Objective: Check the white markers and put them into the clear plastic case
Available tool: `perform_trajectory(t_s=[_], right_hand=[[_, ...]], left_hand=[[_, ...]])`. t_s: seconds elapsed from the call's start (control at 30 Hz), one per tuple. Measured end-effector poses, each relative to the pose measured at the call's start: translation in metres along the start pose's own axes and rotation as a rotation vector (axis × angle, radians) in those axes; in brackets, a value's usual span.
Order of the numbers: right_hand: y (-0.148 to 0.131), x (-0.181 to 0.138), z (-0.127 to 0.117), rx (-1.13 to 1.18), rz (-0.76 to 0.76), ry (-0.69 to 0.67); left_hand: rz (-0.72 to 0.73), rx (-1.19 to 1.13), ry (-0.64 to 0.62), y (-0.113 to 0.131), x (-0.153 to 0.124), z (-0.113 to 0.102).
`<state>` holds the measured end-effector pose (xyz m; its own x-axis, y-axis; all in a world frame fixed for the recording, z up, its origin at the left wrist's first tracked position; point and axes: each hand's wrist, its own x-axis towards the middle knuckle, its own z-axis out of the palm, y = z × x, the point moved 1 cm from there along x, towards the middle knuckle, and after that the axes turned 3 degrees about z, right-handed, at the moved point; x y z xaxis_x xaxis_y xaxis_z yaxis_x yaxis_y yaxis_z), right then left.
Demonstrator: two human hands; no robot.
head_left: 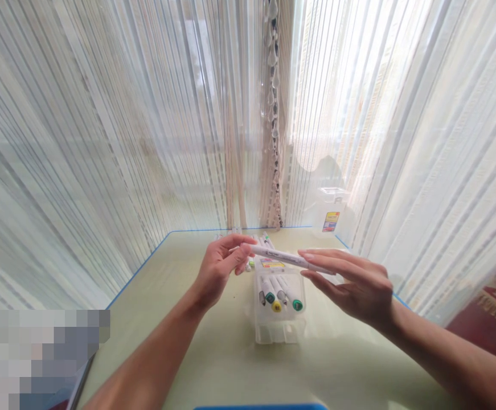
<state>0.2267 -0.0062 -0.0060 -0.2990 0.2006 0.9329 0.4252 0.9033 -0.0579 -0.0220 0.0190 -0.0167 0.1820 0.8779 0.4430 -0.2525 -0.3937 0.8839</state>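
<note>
Both hands hold one white marker [288, 259] level above a clear plastic marker case [279, 327]. My left hand [221, 267] pinches the marker's left end between thumb and fingers. My right hand [352, 280] grips its right end, fingers stretched along it. Inside the case lie three markers with dark green, yellow and green caps [279, 296]. Several more markers [265, 239] lie on the table behind the hands.
The pale green table [230, 364] has a blue edge and is hemmed in by sheer white curtains on three sides. A clear plastic container with a yellow label [331, 213] stands at the back right. A blurred patch covers the lower left corner.
</note>
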Motion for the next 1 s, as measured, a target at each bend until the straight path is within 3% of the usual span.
perform_trajectory(t_s=[0.63, 1.0], right_hand=[[-0.006, 0.005, -0.005, -0.049, -0.090, 0.036], [-0.029, 0.012, -0.016, 0.012, -0.180, 0.219]], left_hand=[[-0.048, -0.137, -0.045, 0.007, 0.000, 0.003], [-0.106, 0.033, 0.171, -0.003, 0.006, -0.005]])
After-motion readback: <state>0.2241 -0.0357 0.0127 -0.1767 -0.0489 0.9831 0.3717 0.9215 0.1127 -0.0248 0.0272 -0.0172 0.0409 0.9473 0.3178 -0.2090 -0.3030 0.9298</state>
